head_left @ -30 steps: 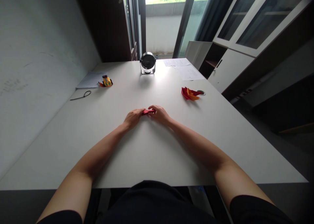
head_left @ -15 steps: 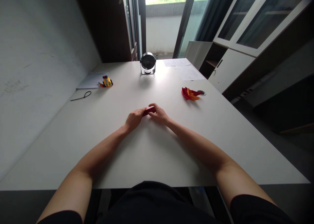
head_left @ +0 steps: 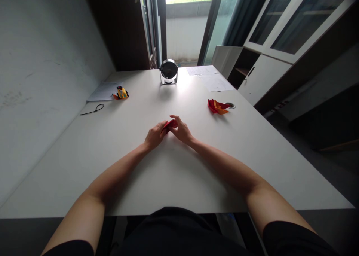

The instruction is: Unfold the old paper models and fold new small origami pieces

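A small folded piece of red paper (head_left: 169, 124) is held just above the white table (head_left: 179, 173), near its middle. My left hand (head_left: 154, 135) pinches its left end. My right hand (head_left: 181, 130) pinches its right side with the fingertips curled over it. Most of the paper is hidden between the fingers. The two hands touch each other around it.
A pile of folded red and orange paper pieces (head_left: 216, 106) lies to the right, beside a round cable hole (head_left: 230, 105). A small fan (head_left: 168, 71) stands at the back. A yellow toy (head_left: 122, 93), white sheets (head_left: 103, 91) and a black tie (head_left: 94, 109) lie at left.
The red paper has been lifted from lying flat on the table and tilted up between the fingers. Both hands have drawn slightly closer together.
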